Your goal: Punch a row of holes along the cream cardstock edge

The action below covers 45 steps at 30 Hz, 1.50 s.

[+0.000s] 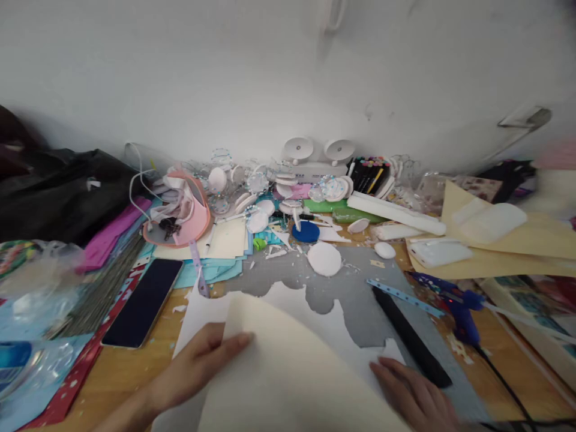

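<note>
A cream sheet of paper or thin foam [270,366] rises in front of me, its near part curved and blurred. My left hand [202,360] pinches its left edge, thumb on top and fingers behind. Beneath it lies a white sheet [292,294] with rounded pieces cut out of its far edge. My right hand [414,390] is at the right end of that white sheet, fingers bent together on its edge; part of the hand is out of frame. A white disc [324,258] and a blue round lid [305,231] sit beyond the sheets.
A phone [143,303] lies at left, near a pink visor cap [193,216]. At right are a blue glue gun [463,303] with its cord, a black bar-like object [409,336] and a dotted strip [405,297]. White discs with beaded wires [258,216] crowd the wall side.
</note>
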Available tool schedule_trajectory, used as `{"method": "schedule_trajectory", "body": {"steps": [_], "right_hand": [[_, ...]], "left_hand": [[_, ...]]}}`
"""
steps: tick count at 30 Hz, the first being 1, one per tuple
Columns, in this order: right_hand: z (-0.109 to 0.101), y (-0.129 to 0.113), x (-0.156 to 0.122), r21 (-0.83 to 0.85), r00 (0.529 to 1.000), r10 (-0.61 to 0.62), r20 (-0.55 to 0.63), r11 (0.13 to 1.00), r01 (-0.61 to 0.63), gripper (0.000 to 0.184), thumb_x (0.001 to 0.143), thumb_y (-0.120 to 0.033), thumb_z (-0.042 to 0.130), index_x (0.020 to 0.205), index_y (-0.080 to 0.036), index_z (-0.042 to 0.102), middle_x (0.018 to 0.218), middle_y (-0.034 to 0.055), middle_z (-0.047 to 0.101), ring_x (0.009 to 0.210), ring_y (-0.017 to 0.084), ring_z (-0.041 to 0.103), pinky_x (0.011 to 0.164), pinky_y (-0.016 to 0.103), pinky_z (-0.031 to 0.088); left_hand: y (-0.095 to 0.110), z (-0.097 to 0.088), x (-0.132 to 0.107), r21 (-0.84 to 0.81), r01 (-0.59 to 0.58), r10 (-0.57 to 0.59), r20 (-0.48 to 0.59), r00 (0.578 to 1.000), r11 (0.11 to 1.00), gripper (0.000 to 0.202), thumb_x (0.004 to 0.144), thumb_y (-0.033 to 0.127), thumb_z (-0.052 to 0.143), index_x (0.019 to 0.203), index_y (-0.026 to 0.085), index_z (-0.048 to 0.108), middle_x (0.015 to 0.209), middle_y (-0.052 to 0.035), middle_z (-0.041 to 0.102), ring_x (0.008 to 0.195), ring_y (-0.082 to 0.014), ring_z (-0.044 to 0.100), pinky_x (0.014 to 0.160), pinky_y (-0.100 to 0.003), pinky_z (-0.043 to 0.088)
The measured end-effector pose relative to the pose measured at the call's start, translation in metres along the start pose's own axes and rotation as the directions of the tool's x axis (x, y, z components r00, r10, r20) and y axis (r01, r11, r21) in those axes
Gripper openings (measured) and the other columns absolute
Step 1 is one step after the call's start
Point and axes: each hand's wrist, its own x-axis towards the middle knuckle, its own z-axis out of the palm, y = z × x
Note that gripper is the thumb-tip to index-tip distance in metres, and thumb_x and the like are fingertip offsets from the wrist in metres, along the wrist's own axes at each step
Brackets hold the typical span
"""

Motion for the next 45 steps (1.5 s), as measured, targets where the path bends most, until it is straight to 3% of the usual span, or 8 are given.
{"method": "schedule_trajectory", "body": {"steps": [4, 9, 15, 23, 27, 33, 39, 45], "right_hand": [[-0.008, 0.001, 0.019, 0.080, 0.996, -0.084, -0.032, 0.993, 0.087, 0.034, 0.075, -0.036, 0.057, 0.105, -0.020, 0.060, 0.097, 0.0074, 0.067, 0.083, 0.022, 0.062, 0.071, 0.032, 0.045], [-0.034, 0.021, 0.053, 0.263, 0.998, -0.055, 0.038, 0.964, 0.043, 0.030, 0.082, -0.020, 0.049, 0.111, -0.021, 0.056, 0.109, 0.0065, 0.061, 0.098, 0.019, 0.058, 0.080, 0.028, 0.045], [-0.056, 0.001, 0.180, 0.545, 0.994, 0.077, -0.076, 0.838, -0.023, 0.017, 0.084, -0.014, 0.049, 0.097, -0.021, 0.057, 0.096, 0.0046, 0.058, 0.092, 0.019, 0.056, 0.082, 0.031, 0.044], [0.065, -0.080, 0.317, 0.632, 0.943, -0.284, 0.175, 0.766, 0.113, 0.028, 0.072, -0.004, 0.056, 0.098, -0.012, 0.058, 0.100, 0.0105, 0.053, 0.096, 0.022, 0.052, 0.087, 0.035, 0.041], [0.096, -0.086, 0.319, 0.663, 0.949, -0.266, 0.171, 0.743, 0.089, 0.025, 0.070, 0.001, 0.055, 0.090, -0.013, 0.059, 0.093, 0.0090, 0.052, 0.095, 0.022, 0.051, 0.089, 0.038, 0.039], [0.079, -0.074, 0.298, 0.760, 0.985, -0.115, 0.132, 0.649, -0.026, 0.010, 0.083, -0.022, 0.055, 0.090, -0.017, 0.052, 0.096, 0.0089, 0.054, 0.092, 0.020, 0.054, 0.080, 0.035, 0.046], [0.060, -0.071, 0.266, 0.920, 0.966, -0.003, 0.257, 0.308, -0.244, 0.015, 0.092, -0.033, 0.040, 0.090, -0.020, 0.048, 0.089, 0.0043, 0.063, 0.081, 0.015, 0.062, 0.072, 0.029, 0.050], [0.050, -0.076, 0.237, 0.883, 0.923, -0.297, 0.244, 0.461, -0.085, 0.014, 0.086, -0.017, 0.048, 0.093, -0.018, 0.059, 0.095, 0.0057, 0.060, 0.089, 0.016, 0.056, 0.080, 0.031, 0.045]], "left_hand": [[0.002, -0.004, 0.025, -0.327, -0.020, -0.017, -0.109, 0.994, 0.945, 0.041, 0.078, 0.052, 0.058, 0.085, 0.013, 0.067, 0.069, -0.0041, 0.067, 0.057, -0.0138, 0.059, 0.051, -0.020, 0.044], [-0.013, -0.003, 0.044, -0.170, -0.132, 0.132, -0.012, 0.991, 0.977, 0.045, 0.081, 0.052, 0.054, 0.094, 0.011, 0.065, 0.080, -0.0070, 0.069, 0.068, -0.0177, 0.063, 0.057, -0.023, 0.046], [-0.021, -0.002, 0.045, -0.167, -0.144, 0.154, 0.050, 0.987, 0.975, 0.049, 0.082, 0.051, 0.053, 0.110, 0.011, 0.055, 0.092, -0.0095, 0.068, 0.079, -0.0227, 0.064, 0.065, -0.030, 0.050], [-0.023, -0.005, 0.047, -0.025, -0.289, 0.288, -0.024, 0.957, 0.957, 0.040, 0.084, 0.036, 0.053, 0.117, 0.013, 0.052, 0.113, -0.0105, 0.062, 0.092, -0.0231, 0.061, 0.077, -0.032, 0.050], [-0.022, -0.004, 0.047, 0.008, -0.322, 0.322, -0.008, 0.947, 0.947, 0.035, 0.085, 0.030, 0.051, 0.114, 0.013, 0.054, 0.109, -0.0093, 0.063, 0.094, -0.0227, 0.060, 0.078, -0.031, 0.049], [-0.020, -0.008, 0.047, -0.006, -0.233, 0.233, 0.107, 0.967, 0.972, 0.030, 0.087, 0.028, 0.045, 0.108, 0.012, 0.059, 0.094, -0.0057, 0.067, 0.083, -0.0204, 0.062, 0.066, -0.026, 0.048], [-0.016, -0.002, 0.040, 0.148, -0.286, 0.261, 0.166, 0.951, 0.947, 0.024, 0.085, 0.019, 0.045, 0.097, 0.013, 0.064, 0.086, -0.0007, 0.066, 0.076, -0.0151, 0.059, 0.065, -0.021, 0.045], [-0.016, 0.005, 0.038, 0.270, -0.344, 0.311, 0.158, 0.937, 0.899, 0.029, 0.083, 0.014, 0.042, 0.099, 0.015, 0.065, 0.086, 0.0001, 0.067, 0.077, -0.0151, 0.059, 0.072, -0.022, 0.046]]}}
